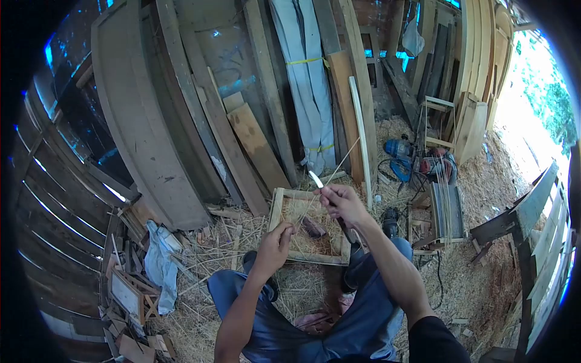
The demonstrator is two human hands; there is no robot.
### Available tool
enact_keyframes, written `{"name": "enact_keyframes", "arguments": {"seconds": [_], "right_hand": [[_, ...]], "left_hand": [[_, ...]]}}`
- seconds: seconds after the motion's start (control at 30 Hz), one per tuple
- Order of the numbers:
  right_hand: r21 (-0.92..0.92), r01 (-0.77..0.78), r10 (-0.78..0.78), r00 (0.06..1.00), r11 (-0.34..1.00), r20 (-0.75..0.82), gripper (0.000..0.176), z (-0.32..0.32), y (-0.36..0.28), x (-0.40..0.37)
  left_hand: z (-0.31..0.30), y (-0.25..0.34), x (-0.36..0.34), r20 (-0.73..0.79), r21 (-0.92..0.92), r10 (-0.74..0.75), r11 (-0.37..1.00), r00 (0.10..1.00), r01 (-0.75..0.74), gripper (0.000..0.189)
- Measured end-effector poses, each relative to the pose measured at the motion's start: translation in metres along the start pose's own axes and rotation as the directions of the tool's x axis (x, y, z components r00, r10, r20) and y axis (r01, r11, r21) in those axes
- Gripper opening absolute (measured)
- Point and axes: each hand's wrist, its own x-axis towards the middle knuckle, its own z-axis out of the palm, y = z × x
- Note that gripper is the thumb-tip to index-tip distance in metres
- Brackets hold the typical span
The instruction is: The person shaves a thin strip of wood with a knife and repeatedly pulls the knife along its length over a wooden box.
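My left hand (275, 245) is closed, pinching the lower end of a thin bamboo-like strip (343, 162). The strip slants up to the right, passing close by my other hand. In my right hand (344, 207) is a knife, its bright blade (315, 179) pointing up and left and its dark handle running down below the fist. Under both hands, a square wooden frame (275, 209) lies on the floor between my feet. Inside the frame sits a dark brown block (313, 227) among shavings.
Straw-like strips and shavings cover the floor (206, 284). Boards (142, 121) and a wrapped white bundle (308, 91) lean on the wall ahead. Power tools (399, 151) and a small wooden stand (446, 212) are at right. A pale cloth (160, 260) hangs over scrap wood at left.
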Motion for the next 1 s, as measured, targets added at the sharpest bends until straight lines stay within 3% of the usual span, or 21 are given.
{"name": "enact_keyframes", "arguments": {"seconds": [0.1,0.17,0.23,0.3,0.37,0.43,0.57,0.73,0.83,0.9,1.0], "right_hand": [[0.051,-0.026,0.030,0.997,0.998,-0.070,0.026,-0.025,-0.012,0.000],[0.065,0.068,-0.057,0.986,0.996,-0.158,0.026,-0.044,-0.017,0.001],[0.026,0.079,-0.075,0.987,0.997,-0.143,0.025,-0.041,-0.022,-0.001],[0.059,-0.024,0.029,0.996,0.998,-0.084,0.026,-0.023,-0.014,-0.009],[0.033,-0.065,0.065,0.998,0.997,-0.017,0.027,0.000,0.009,-0.010],[0.091,-0.103,0.080,0.969,0.990,0.234,0.027,0.020,0.021,-0.010],[-0.058,-0.057,0.069,0.970,0.997,0.234,0.025,0.012,0.010,-0.005],[-0.097,-0.058,0.075,0.981,0.994,0.180,0.025,0.013,0.009,-0.006],[-0.174,-0.082,0.103,0.987,0.981,0.120,0.023,0.021,0.014,-0.009],[-0.261,-0.041,0.065,0.994,0.964,0.086,0.022,0.032,0.023,-0.013],[-0.251,-0.053,0.084,0.990,0.967,0.114,0.023,0.040,0.030,-0.015]], "left_hand": [[-0.001,-0.009,-0.006,-0.026,0.012,0.027,1.000,0.999,-0.027,0.012],[-0.003,-0.002,-0.009,-0.018,0.058,0.020,0.998,1.000,-0.019,0.012],[-0.002,-0.002,-0.009,-0.025,0.106,0.018,0.994,1.000,-0.015,0.011],[0.008,-0.005,-0.009,-0.111,0.187,0.138,0.976,0.984,-0.116,0.010],[0.015,0.000,-0.005,-0.117,0.178,0.151,0.975,0.982,-0.129,0.010],[0.015,0.003,-0.001,-0.118,0.176,0.163,0.974,0.980,-0.141,0.010],[0.012,0.000,-0.003,-0.102,0.128,0.125,0.985,0.987,-0.112,0.011],[0.013,0.004,-0.002,-0.093,0.127,0.125,0.985,0.988,-0.113,0.011],[0.011,0.006,-0.006,-0.062,0.098,0.013,0.995,0.998,-0.007,0.012],[0.012,0.002,-0.007,-0.074,0.104,0.001,0.995,0.997,0.007,0.013],[0.014,0.001,-0.008,-0.121,0.189,0.039,0.982,0.992,-0.015,0.012]]}}
